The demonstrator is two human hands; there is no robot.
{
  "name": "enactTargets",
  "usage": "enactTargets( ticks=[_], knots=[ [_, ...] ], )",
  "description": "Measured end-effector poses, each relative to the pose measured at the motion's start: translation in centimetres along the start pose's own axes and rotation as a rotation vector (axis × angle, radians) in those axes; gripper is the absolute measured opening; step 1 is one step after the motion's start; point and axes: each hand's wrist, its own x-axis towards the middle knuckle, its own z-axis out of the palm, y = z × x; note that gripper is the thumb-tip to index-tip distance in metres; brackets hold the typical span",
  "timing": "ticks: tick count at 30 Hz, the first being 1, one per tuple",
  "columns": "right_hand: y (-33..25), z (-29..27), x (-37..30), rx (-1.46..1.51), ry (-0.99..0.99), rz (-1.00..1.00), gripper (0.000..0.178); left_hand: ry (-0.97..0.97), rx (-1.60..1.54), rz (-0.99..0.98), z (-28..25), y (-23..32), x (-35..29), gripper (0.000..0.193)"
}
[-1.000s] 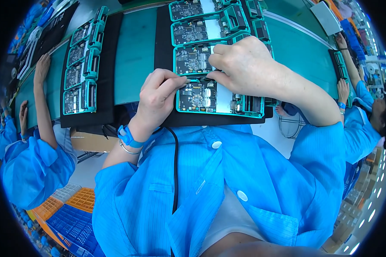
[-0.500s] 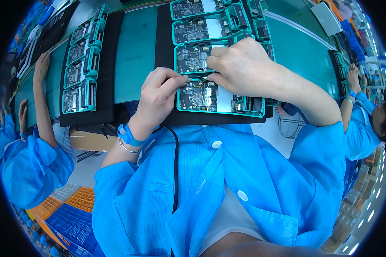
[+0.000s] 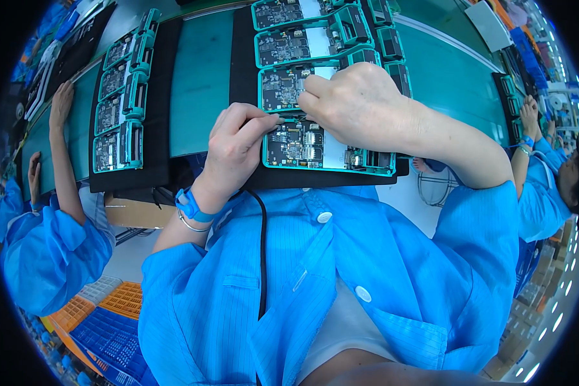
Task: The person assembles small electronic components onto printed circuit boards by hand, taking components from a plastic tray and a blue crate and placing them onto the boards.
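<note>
Right in front of me, a teal-framed device with an exposed black circuit board lies on a black mat. My left hand pinches at the far left edge of this frame, thumb and index finger pressed together. What sits between those fingertips is too small to make out. My right hand is curled over the far edge of the same board, reaching across the neighbouring teal-framed unit. Its fingertips are mostly hidden behind the hand, and so is anything they grip. A blue wrist strap circles my left wrist.
More teal-framed units line up beyond, with black modules on their right. Another row lies to the left on a dark mat. Co-workers' arms reach in at left and right. A black cord hangs down my front.
My right hand has shifted slightly left and its fingers have curled in more. My left hand stays almost where it was, still pinching at the frame's edge.
</note>
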Motion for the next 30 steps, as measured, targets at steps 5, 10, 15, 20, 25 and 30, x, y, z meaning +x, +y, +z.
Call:
enactTargets(
  ticks=[5,10,15,20,25,30],
  knots=[
    [0.0,-0.2,0.1,0.008,-0.031,-0.022,0.021,-0.001,-0.006,0.004,0.0,0.1,0.0,0.021],
    [0.5,0.6,0.0,0.044,0.03,-0.011,0.015,-0.008,-0.007,0.015,0.0,-0.1,0.0,0.022],
    [0.6,0.7,0.1,0.05,0.079,-0.009,0.018,-0.024,-0.012,0.032,-0.1,-0.4,0.1,0.022],
    [0.6,0.6,0.3,0.056,0.029,0.021,0.017,-0.054,0.0,0.098,-0.4,-0.6,0.3,0.023],
    [0.3,-0.2,0.7,0.073,-0.058,0.047,0.015,-0.129,-0.002,0.15,-0.7,-0.9,0.9,0.023],
    [0.3,-0.6,0.5,0.101,-0.157,0.1,0.021,-0.196,0.004,0.218,-1.0,-1.3,1.5,0.023]
  ],
)
